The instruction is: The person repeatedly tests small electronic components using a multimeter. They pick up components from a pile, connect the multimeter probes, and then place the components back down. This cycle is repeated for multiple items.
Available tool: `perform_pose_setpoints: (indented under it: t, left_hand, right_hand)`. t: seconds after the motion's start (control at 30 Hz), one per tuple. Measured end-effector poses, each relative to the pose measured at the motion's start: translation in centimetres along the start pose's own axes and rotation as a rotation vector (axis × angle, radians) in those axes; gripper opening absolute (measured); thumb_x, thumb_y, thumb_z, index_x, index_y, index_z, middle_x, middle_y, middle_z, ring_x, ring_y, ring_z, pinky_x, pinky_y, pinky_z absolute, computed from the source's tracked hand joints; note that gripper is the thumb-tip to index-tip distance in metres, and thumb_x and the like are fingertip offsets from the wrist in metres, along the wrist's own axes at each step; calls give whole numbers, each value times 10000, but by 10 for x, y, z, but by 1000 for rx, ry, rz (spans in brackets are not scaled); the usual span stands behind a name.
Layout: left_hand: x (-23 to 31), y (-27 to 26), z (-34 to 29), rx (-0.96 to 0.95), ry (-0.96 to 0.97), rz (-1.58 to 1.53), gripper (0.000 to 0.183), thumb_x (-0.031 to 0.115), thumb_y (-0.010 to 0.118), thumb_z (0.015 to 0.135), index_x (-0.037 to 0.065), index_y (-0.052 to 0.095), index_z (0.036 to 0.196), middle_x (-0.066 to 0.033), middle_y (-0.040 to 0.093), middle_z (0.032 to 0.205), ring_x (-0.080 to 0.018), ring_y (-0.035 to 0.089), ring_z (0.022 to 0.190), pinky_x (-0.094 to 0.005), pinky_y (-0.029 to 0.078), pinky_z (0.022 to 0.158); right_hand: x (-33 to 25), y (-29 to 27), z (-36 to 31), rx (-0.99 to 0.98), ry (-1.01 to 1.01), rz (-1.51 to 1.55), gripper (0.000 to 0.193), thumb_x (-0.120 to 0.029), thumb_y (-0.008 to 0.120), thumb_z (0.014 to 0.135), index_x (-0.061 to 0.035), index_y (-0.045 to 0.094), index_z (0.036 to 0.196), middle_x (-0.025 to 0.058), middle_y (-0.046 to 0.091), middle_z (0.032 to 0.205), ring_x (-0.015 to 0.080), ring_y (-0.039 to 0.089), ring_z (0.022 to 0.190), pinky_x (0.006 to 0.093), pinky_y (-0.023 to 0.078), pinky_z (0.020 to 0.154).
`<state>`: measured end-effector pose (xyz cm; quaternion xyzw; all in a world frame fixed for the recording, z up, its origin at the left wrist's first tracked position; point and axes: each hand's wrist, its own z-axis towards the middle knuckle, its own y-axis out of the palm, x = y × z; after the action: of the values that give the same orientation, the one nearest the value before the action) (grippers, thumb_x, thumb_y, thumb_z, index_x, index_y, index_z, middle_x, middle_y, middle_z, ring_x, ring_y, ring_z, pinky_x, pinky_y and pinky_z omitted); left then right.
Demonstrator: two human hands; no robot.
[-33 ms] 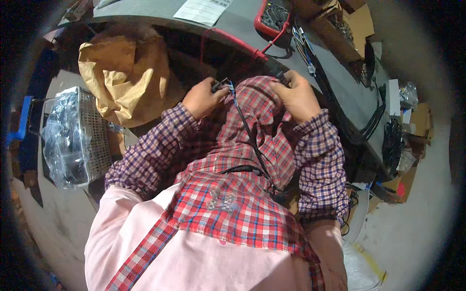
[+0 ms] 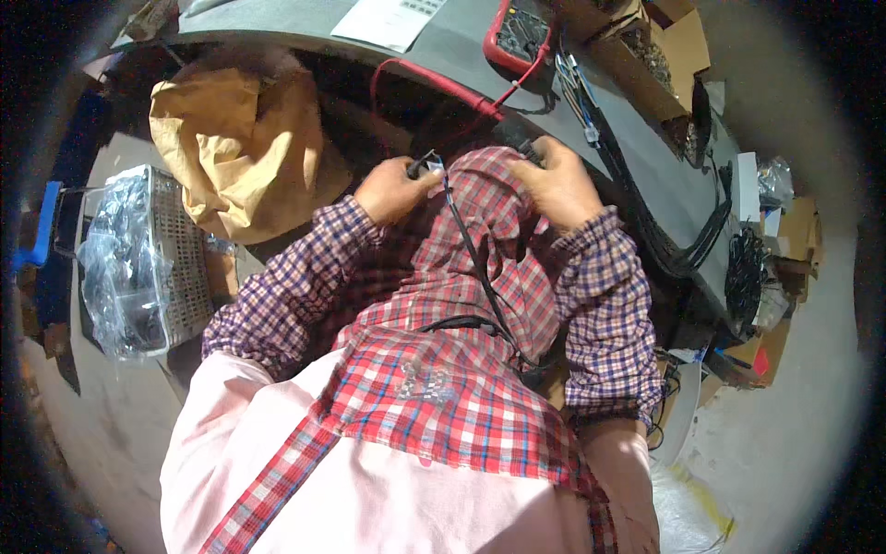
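Note:
My left hand [image 2: 392, 192] is closed, pinching the wired end of a black cable [image 2: 475, 245] beside a small dark piece. A pale connector end [image 2: 436, 164] with thin blue and white wires shows at the fingertips. The cable runs down over my checked red apron [image 2: 425, 369] to my lap. My right hand [image 2: 565, 189] is closed at the table edge, over my raised knee. Its thumb and fingers press on a black, rod-like piece [image 2: 530, 151], mostly hidden, whose kind I cannot make out.
A red-cased multimeter [image 2: 519, 37] with red leads lies on the grey table [image 2: 461, 55], near a printed sheet [image 2: 388, 20]. Black cables [image 2: 646, 222] hang along the table edge at right. Cardboard boxes [image 2: 683, 46] stand beyond. A brown paper sack [image 2: 245, 148] and a plastic-lined basket [image 2: 189, 258] stand at left.
My left fingers have turned the wired end, so more of its pale face shows. The red lead's loop has shifted slightly left. My right hand has barely moved.

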<state>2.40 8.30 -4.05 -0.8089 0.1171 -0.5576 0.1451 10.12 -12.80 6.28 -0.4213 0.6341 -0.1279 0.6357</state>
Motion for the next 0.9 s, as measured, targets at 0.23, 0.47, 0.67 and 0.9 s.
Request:
perform_pose_setpoints:
  t: [0.23, 0.47, 0.67, 0.9]
  left_hand:
    - [-5, 17, 11, -75, -11, -605, 255, 277, 694, 840, 25, 707, 879, 1, 668, 753, -57, 574, 645, -214, 450, 589]
    - [16, 18, 15, -161, -84, -505, 276, 292, 741, 798, 50, 713, 927, -5, 653, 738, -76, 553, 606, -262, 431, 542]
    - [24, 30, -11, 42, 160, -431, 216, 177, 703, 818, -24, 678, 895, -46, 678, 762, -72, 586, 673, -251, 481, 618]
    - [17, 0, -50, 175, 294, -85, 563, 328, 619, 875, 25, 372, 1280, -275, 600, 1074, -362, 638, 945, -394, 497, 799]
  right_hand:
    - [-5, 34, 20, -181, 128, 7, 483, -392, 590, 861, 79, 609, 962, 194, 636, 754, 279, 629, 719, 390, 473, 680]
    - [-9, 45, 40, -166, 167, -25, 386, -327, 635, 809, 59, 647, 831, 162, 632, 668, 270, 611, 614, 404, 472, 612]
    - [4, 55, 48, -207, 155, 158, 356, -236, 712, 819, 83, 632, 952, 92, 655, 772, 125, 603, 655, 263, 474, 580]
    - [-10, 50, 30, -209, 81, 484, 366, -203, 684, 839, 85, 623, 1056, 66, 684, 839, 94, 604, 686, 242, 471, 600]
